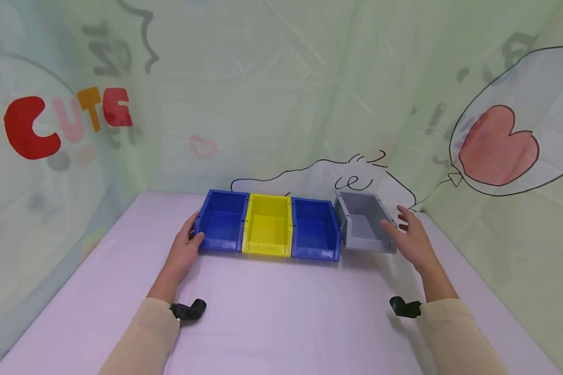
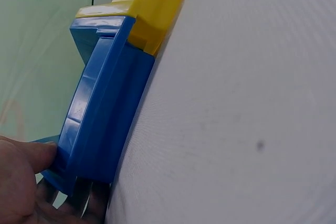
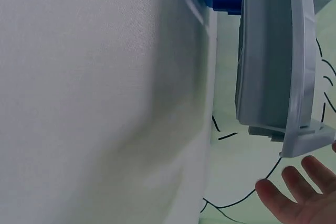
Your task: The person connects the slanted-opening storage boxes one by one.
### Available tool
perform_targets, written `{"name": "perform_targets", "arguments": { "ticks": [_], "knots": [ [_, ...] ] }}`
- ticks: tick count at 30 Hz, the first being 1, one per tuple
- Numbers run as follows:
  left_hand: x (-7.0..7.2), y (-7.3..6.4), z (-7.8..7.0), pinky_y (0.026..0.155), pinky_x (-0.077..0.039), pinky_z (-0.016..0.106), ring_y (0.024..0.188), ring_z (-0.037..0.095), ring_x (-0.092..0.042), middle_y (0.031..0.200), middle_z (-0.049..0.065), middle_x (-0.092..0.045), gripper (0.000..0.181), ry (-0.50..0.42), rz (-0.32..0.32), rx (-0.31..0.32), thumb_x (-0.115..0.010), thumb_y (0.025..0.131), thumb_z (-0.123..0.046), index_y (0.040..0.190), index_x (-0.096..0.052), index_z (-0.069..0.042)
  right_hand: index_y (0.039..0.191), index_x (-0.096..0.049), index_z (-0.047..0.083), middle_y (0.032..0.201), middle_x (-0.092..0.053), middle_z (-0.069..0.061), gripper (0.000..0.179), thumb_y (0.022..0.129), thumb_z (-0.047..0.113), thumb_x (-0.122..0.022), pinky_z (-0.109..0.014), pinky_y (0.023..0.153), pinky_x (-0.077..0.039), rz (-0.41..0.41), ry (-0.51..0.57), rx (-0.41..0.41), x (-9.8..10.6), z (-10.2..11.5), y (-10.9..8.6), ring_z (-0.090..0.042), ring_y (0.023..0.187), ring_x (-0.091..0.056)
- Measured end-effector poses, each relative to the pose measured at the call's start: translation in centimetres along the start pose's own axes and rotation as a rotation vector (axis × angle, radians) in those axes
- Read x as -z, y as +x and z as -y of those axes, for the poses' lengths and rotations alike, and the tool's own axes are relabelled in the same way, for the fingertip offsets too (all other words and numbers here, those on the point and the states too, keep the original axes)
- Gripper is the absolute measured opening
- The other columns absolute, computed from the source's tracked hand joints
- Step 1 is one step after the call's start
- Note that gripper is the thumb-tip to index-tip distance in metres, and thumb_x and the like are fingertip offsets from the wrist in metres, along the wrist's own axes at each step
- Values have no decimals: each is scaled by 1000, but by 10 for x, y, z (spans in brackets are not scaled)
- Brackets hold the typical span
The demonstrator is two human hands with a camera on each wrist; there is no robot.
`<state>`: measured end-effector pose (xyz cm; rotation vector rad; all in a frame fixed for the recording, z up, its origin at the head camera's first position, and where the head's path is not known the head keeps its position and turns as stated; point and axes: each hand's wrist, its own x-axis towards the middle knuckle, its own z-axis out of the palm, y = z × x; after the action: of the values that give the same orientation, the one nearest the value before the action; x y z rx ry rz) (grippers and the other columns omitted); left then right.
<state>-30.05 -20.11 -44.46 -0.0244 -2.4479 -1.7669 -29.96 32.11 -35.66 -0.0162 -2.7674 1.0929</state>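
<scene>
Four-sided open bins stand side by side in a row: a left blue bin [image 1: 221, 244], a yellow bin [image 1: 266, 249], a second blue bin [image 1: 314, 252] and a grey bin [image 1: 369, 242]. My left hand [image 1: 184, 251] grips the outer side of the left blue bin, thumb at its front rim and fingers around the side. The right hand [image 1: 414, 244] is beside the grey bin's right wall, fingers spread; its thumb overlaps the rim in the head view. In the right wrist view, the grey bin [image 3: 268, 56] is raised above the table, with the visible fingers [image 3: 276, 200] apart from it.
A pale table [image 1: 281, 317] extends in front of the bins. Behind and at both sides hang cloth walls [image 1: 262, 94] with printed letters and a balloon drawing. Each wrist carries a black camera strap [image 1: 187, 311].
</scene>
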Motion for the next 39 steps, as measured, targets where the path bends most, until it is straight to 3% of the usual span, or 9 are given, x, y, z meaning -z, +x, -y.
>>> {"name": "perform_targets", "arguments": {
  "ticks": [8, 14, 19, 22, 27, 39],
  "knots": [
    [1, 1, 0, 130, -19, 55, 159, 42, -18, 171, 23, -19, 63, 4, 13, 22, -40, 111, -8, 168, -15, -20, 163, -19, 1, 161, -22, -38, 87, 102, 45, -60, -78, 113, -27, -139, -149, 154, -8, 19, -3, -59, 147, -23],
    [1, 1, 1, 130, -19, 55, 159, 43, -17, 171, 23, -18, 63, -4, 10, 24, -40, 111, -8, 168, -16, -20, 162, -27, 5, 161, -24, -34, 83, 98, 39, -67, -80, 109, -32, -138, -228, 299, -22, 30, -6, -59, 146, -25],
    [1, 0, 1, 130, -17, 56, 159, 43, -16, 171, 23, -17, 63, 4, 7, 32, -40, 111, -9, 168, -16, -21, 160, -33, 5, 163, -27, -31, 81, 94, 33, -71, -78, 110, -33, -84, -270, 413, -33, 36, -7, -57, 147, -28],
    [0, -1, 1, 130, -17, 56, 159, 43, -16, 171, 22, -17, 62, 11, 4, 32, -40, 111, -10, 168, -16, -22, 160, -33, 5, 163, -28, -30, 77, 96, 29, -69, -74, 106, -42, -23, -269, 436, -38, 41, -7, -55, 141, -41],
    [0, -2, 1, 130, -18, 55, 158, 43, -18, 171, 23, -19, 62, 7, 4, 23, -40, 111, -9, 167, -16, -21, 156, -37, -1, 162, -33, -26, 68, 95, 13, -62, -60, 93, -57, 63, -246, 434, -45, 43, -6, -46, 117, -66],
    [0, -2, -1, 129, -20, 56, 158, 43, -19, 170, 23, -19, 63, 13, 2, 30, -40, 111, -9, 167, -16, -21, 154, -42, -2, 163, -37, -25, 64, 92, 3, -57, -58, 92, -58, 93, -205, 456, -51, 44, -7, -40, 101, -72]
  ]
}}
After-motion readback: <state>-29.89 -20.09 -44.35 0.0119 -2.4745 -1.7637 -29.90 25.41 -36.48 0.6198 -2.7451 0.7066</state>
